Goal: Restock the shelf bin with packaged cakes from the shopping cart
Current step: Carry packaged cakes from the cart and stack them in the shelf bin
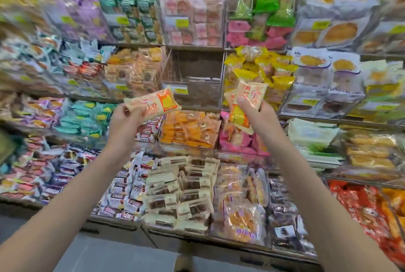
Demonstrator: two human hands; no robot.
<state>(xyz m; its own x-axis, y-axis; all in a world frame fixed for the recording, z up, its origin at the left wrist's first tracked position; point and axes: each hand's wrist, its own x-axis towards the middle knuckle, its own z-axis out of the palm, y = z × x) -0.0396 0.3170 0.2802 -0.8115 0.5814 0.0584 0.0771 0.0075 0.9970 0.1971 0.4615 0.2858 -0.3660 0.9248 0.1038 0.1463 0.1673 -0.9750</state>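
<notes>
Your left hand fingers grip one cream-and-orange packaged cake; your right hand fingers hold another packaged cake upright. Both hover before the clear shelf bin, mid-shelf.

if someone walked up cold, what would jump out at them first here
Two raised hands at centre, each holding a cream-and-orange packaged cake: the left hand has one lying sideways, the right hand has one upright. Right behind them sits a clear, nearly empty shelf bin, the only gap in a wall of crammed snack bins.
</notes>
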